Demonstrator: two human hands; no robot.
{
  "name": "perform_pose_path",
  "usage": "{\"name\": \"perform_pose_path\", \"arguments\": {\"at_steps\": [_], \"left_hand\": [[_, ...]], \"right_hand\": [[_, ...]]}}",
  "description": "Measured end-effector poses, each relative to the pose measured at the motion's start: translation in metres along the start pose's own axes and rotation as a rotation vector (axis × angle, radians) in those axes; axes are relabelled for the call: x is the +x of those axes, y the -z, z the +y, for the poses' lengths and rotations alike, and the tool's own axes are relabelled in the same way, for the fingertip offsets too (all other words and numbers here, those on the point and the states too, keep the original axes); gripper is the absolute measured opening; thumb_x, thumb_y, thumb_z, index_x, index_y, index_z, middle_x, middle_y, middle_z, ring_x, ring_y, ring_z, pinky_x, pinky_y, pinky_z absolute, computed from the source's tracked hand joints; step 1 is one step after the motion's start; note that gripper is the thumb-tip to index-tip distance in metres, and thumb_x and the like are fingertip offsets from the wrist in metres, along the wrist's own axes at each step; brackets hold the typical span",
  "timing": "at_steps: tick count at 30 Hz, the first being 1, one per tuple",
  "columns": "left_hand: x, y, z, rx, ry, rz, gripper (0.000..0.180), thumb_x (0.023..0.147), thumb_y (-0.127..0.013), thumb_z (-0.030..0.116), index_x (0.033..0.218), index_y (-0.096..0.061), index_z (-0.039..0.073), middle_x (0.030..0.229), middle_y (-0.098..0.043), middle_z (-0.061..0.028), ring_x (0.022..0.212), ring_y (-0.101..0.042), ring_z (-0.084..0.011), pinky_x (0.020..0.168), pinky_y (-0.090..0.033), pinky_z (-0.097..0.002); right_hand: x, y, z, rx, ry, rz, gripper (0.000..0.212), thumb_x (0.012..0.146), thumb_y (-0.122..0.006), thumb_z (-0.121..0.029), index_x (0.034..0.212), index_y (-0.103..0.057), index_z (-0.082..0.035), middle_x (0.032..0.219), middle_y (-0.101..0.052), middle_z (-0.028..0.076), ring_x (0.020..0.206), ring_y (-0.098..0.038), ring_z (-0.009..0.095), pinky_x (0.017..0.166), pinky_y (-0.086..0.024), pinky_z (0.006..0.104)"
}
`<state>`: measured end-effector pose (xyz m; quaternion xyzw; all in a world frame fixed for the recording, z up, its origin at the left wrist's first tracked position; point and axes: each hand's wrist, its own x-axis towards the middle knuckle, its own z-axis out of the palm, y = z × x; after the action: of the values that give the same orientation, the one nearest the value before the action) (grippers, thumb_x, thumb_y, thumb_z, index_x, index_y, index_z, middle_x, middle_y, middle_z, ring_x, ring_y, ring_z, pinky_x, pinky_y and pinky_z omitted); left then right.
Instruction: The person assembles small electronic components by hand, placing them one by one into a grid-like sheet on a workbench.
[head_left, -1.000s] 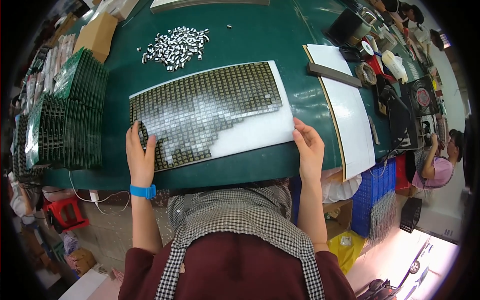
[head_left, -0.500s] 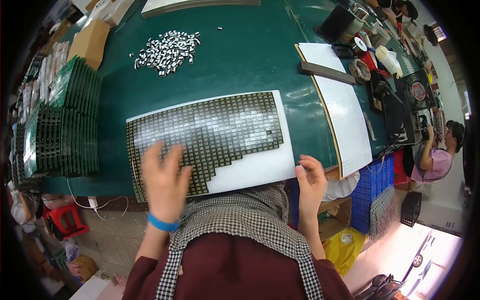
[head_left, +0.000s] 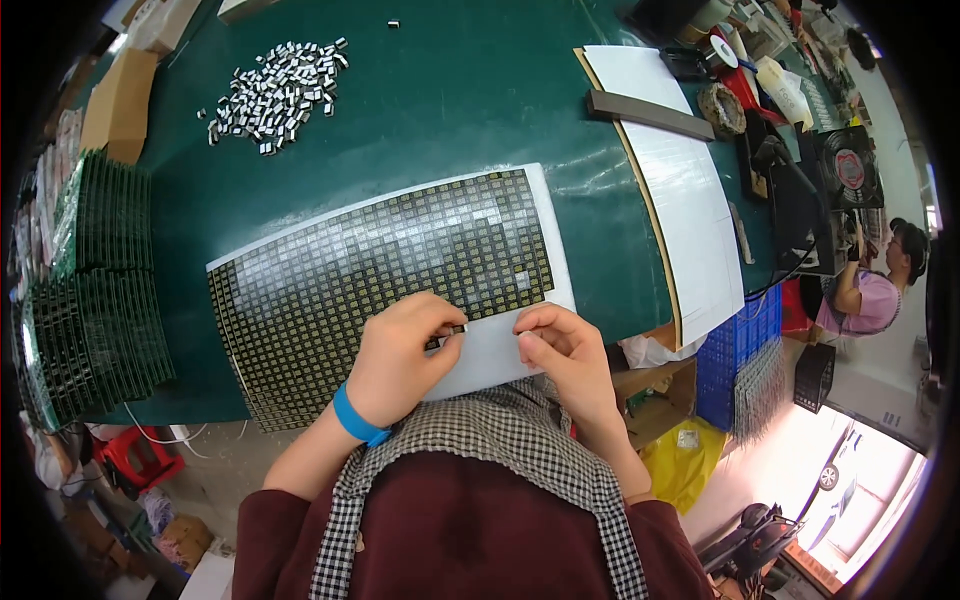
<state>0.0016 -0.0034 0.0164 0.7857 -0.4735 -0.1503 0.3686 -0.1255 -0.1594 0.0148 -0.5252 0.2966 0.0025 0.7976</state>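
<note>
Foam sheet on table, at front edge. Rows of small parts on sheet. Loose pile of components behind sheet, toward left. Circuit boards left of sheet, carton behind them. Panel right of sheet, bar lying across it.

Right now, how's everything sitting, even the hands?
Small silver blocks, mostly heaped.
White rectangular board, partly covered.
Dark gold-marked squares, laid in rows.
Thin green rectangular boards, stacked in layers.
Long grey bar, lying across a white sheet.
Left bare hand, grip curled, contents unclear.
Right bare hand, grip curled, contents unclear.
</note>
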Motion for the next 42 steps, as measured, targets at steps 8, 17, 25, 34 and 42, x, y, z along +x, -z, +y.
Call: {"name": "perform_pose_path", "arguments": {"at_steps": [8, 17, 25, 34, 42], "left_hand": [[-0.007, -0.003, -0.011, -1.611, 0.708, -0.205, 0.016, 0.082, -0.061, -0.001, 0.098, -0.059, -0.004, 0.092, -0.064, -0.0111, 0.084, -0.064, -0.0161, 0.078, -0.052, -0.0253], [-0.010, -0.008, -0.014, -1.661, 0.683, -0.211, 0.012, 0.082, -0.061, 0.000, 0.094, -0.059, -0.002, 0.090, -0.064, -0.0098, 0.084, -0.063, -0.0160, 0.079, -0.052, -0.0266], [-0.011, -0.011, -0.012, -1.639, 0.634, -0.169, 0.007, 0.082, -0.061, 0.000, 0.089, -0.058, 0.000, 0.089, -0.063, -0.0091, 0.083, -0.062, -0.0147, 0.079, -0.051, -0.0256], [-0.011, -0.012, -0.008, -1.757, 0.668, -0.201, 0.006, 0.084, -0.060, 0.003, 0.087, -0.056, 0.001, 0.091, -0.063, -0.0096, 0.086, -0.061, -0.0139, 0.080, -0.049, -0.0249], [-0.014, -0.017, -0.009, -1.705, 0.623, -0.152, 0.005, 0.083, -0.060, 0.002, 0.086, -0.056, 0.001, 0.090, -0.063, -0.0086, 0.086, -0.061, -0.0133, 0.081, -0.049, -0.0244]], "right_hand": [[0.004, -0.022, 0.011, -0.504, 0.710, 0.131, 0.027, 0.068, -0.072, 0.001, 0.093, -0.061, -0.002, 0.086, -0.065, 0.010, 0.077, -0.064, 0.019, 0.065, -0.051, 0.0272], [0.007, -0.023, 0.019, -0.486, 0.774, 0.078, 0.027, 0.066, -0.073, 0.002, 0.090, -0.061, -0.002, 0.084, -0.065, 0.010, 0.077, -0.064, 0.021, 0.067, -0.051, 0.0278], [0.006, -0.024, 0.012, -0.621, 0.840, 0.027, 0.027, 0.065, -0.072, 0.004, 0.089, -0.062, -0.002, 0.084, -0.064, 0.010, 0.079, -0.063, 0.021, 0.066, -0.051, 0.0283], [0.008, -0.025, 0.021, -0.322, 0.796, 0.024, 0.027, 0.066, -0.070, 0.007, 0.089, -0.062, -0.002, 0.084, -0.065, 0.010, 0.078, -0.063, 0.022, 0.068, -0.051, 0.0292], [0.007, -0.027, 0.012, -0.600, 0.928, 0.070, 0.028, 0.064, -0.072, 0.005, 0.089, -0.062, -0.002, 0.080, -0.063, 0.009, 0.075, -0.063, 0.022, 0.061, -0.051, 0.0288]]}}
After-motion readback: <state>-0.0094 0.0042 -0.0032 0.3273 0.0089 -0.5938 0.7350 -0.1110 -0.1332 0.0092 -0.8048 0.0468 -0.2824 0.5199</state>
